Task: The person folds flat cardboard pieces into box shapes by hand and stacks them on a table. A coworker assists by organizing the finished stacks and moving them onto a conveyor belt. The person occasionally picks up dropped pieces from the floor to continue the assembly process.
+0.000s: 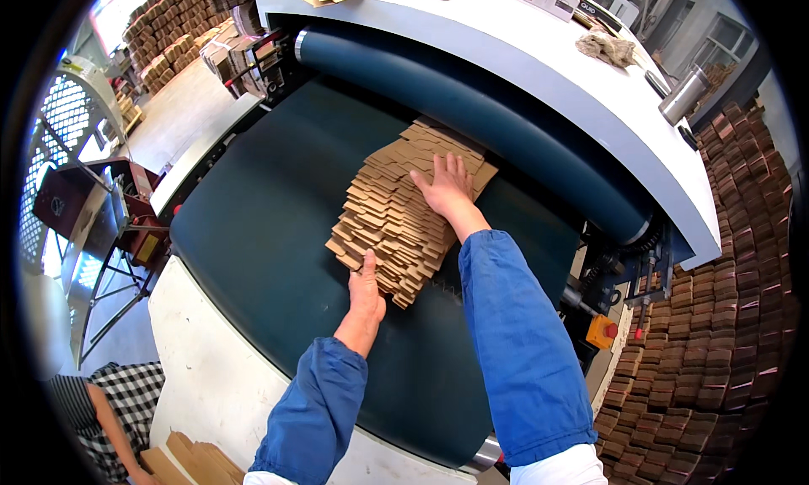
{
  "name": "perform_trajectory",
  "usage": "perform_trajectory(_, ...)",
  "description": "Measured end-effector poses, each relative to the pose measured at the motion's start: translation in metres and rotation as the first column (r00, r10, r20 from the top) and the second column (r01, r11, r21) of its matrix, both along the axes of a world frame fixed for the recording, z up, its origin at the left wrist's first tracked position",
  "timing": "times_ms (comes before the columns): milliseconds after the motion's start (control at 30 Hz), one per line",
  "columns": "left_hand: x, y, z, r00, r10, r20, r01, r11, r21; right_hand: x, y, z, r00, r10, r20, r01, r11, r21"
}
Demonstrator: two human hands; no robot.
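Our L hand (365,298)'s at cardboard blanks (389,211)' edge, can't tell grip; R hand (450,192) spread atop. Roller (472,118) spans belt (261,207) ahead; e-stop btn (608,330) R.

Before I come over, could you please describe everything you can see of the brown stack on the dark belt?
The brown stack looks like cardboard: many thin, flat pieces with notched, stepped edges, fanned into overlapping layers. It lies slanted on the dark belt, its far end near the roller; whether they touch is unclear. The left hand touches its near edge, the right hand its top.
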State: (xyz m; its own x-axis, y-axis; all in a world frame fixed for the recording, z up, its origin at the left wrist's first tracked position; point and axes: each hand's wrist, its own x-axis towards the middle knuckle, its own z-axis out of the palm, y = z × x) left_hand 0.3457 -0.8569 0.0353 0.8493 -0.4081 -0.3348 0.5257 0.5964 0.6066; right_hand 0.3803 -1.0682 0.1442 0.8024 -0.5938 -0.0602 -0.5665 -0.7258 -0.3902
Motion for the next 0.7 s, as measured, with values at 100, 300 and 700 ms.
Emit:
perform_trajectory(100,-0.001,0.002,-0.003,1.000,-0.006,-0.013,0.005,0.999,-0.051,0.003,-0.004,-0.014,0.997,-0.009,-0.080,0.013,0.999,0.045)
perform_trajectory(300,-0.020,0.048,-0.008,0.997,-0.041,-0.072,0.039,0.999,-0.027,-0.020,0.037,-0.021,0.998,0.046,-0.031,-0.045,0.999,0.028)
perform_trajectory(700,-0.259,0.480,0.013,0.893,-0.356,-0.276,0.324,0.933,-0.157,-0.325,0.362,0.010,0.928,0.322,0.190,-0.341,0.937,0.077)
